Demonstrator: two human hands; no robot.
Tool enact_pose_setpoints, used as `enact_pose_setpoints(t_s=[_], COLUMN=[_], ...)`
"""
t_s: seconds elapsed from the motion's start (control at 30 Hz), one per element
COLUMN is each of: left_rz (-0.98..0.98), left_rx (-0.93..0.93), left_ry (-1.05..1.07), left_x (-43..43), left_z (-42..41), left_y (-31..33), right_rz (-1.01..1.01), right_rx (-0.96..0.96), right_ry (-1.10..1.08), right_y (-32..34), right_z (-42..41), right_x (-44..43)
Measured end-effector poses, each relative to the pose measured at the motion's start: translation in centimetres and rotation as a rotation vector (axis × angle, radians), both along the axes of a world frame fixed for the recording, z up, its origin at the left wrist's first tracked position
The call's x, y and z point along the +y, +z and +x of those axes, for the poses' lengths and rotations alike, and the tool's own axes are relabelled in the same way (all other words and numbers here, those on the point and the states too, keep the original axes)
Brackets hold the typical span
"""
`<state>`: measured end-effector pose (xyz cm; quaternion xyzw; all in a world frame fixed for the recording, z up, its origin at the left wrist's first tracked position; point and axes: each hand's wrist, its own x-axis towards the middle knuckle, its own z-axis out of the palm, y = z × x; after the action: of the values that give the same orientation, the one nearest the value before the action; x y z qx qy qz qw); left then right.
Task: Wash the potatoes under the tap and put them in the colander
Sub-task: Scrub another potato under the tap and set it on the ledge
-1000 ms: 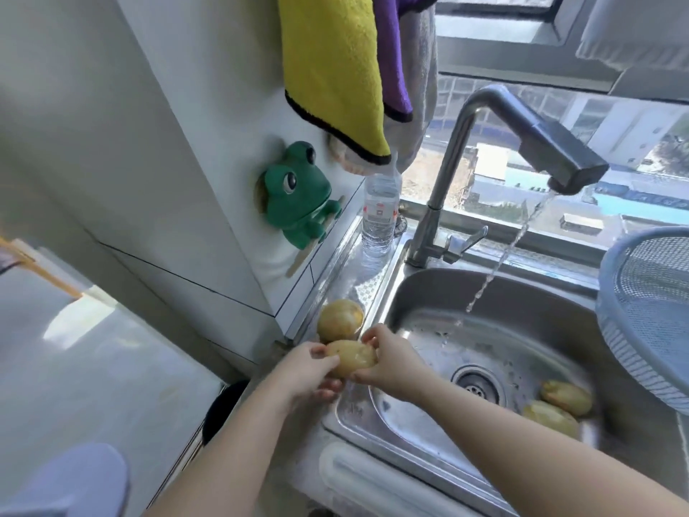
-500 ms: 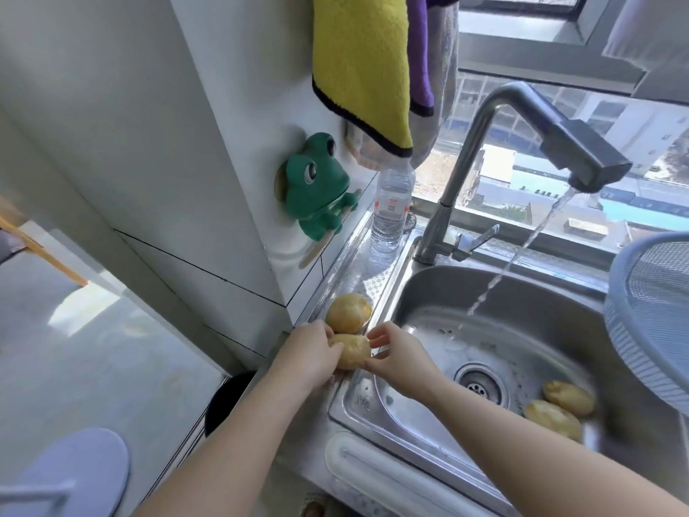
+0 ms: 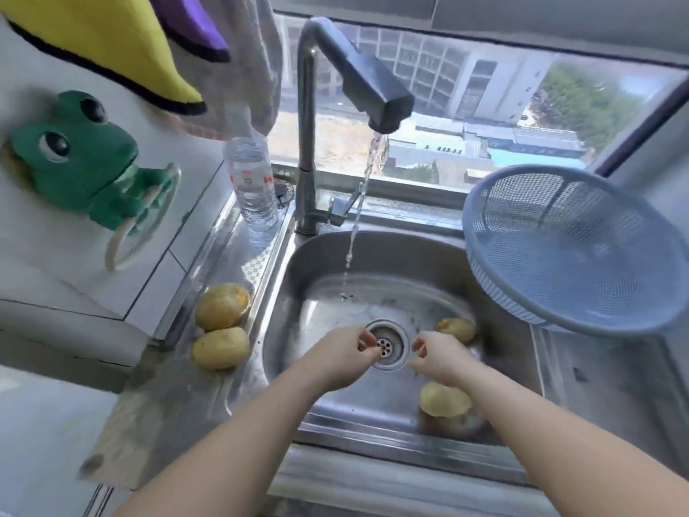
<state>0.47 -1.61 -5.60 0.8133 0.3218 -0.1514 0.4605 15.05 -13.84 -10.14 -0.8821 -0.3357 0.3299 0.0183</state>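
While two potatoes (image 3: pixel 445 399) lie in the sink (image 3: pixel 328 255) and two more potatoes (image 3: pixel 220 348) wait on the bench (image 3: pixel 179 397), the left hand (image 3: pixel 341 354) and right hand (image 3: pixel 438 358) hover over the drain (image 3: pixel 387 344), fingers (image 3: pixel 367 339) loosely curled and empty, likely ready to take one; the colander (image 3: pixel 574 248) leans beside, unfilled.

Left hand (image 3: pixel 335 358), right hand (image 3: pixel 441 359) above drain (image 3: pixel 390 343)
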Motion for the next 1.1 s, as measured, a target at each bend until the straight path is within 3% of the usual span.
enact_pose_setpoints(t_s=[0.23,0.47,0.73,0.83,0.97,1.1], left_rz=[0.003,0.002,-0.01,-0.035,-0.171,-0.532], left_rx=[0.021,0.03,0.062,0.065,0.026,-0.152], left_ry=[0.075,0.16,0.169,0.192,0.31,0.644], left_x=[-0.4,0.1,0.4,0.6,0.3,-0.2], left_z=[3.6,4.5,4.7,4.7,4.1,3.1], left_y=[-2.8,-4.0,-4.6,-4.5,-4.2,-2.0], right_rz=[-0.158,-0.26,-0.236,-0.143,0.147,0.485], right_rx=[-0.097,-0.125,-0.295,-0.299,-0.078,0.331], right_ry=[-0.062,-0.12,-0.054,-0.033,-0.198,-0.414], right_y=[-5.0,-8.5,-9.6,-7.7,-3.0,2.4], right_z=[5.9,6.4,6.5,6.3,4.7,2.0], right_x=[-3.1,-2.6,-2.7,-2.5,-0.5,2.6])
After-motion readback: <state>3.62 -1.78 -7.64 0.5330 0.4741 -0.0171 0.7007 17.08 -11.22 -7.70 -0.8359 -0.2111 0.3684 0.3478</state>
